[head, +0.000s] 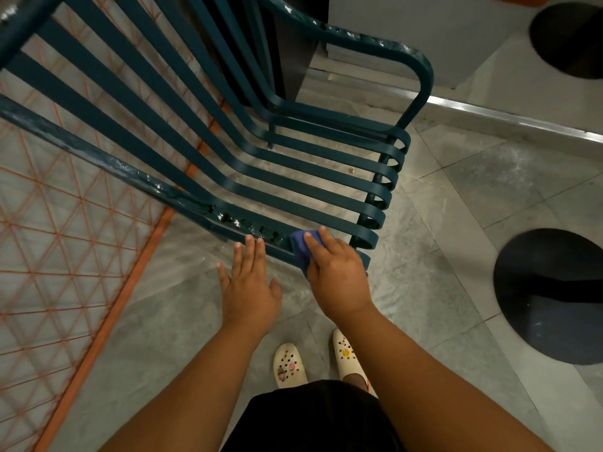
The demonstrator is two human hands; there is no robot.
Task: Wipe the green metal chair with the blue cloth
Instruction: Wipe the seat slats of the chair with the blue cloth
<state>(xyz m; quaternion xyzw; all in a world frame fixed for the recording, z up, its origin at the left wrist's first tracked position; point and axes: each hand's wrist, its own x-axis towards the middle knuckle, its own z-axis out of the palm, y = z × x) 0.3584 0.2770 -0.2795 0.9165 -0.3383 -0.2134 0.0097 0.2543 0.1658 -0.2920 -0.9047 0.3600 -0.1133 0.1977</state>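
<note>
Green metal chair (293, 177) fills upper centre, slatted seat open to floor. Blue cloth (301, 247) on near armrest (228, 220), at 6 o'clock of seat, bunched under right hand (336, 272); fingers pressed flat over it. Left hand (249, 288) at cloth's 9 o'clock, fingers spread, fingertips (249, 240) touching armrest edge. Chipped paint along armrest. Orange wire grid (65, 256) at 9 o'clock. Cream clogs (288, 365) at 6 o'clock on grey tiled floor (456, 207).

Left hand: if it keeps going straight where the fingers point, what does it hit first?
The left hand is open, fingers aimed up-frame at the near armrest of the green metal chair. That chipped rail looks like the first contact, just beyond the fingertips. Depth is unclear; they may already touch it.
</note>
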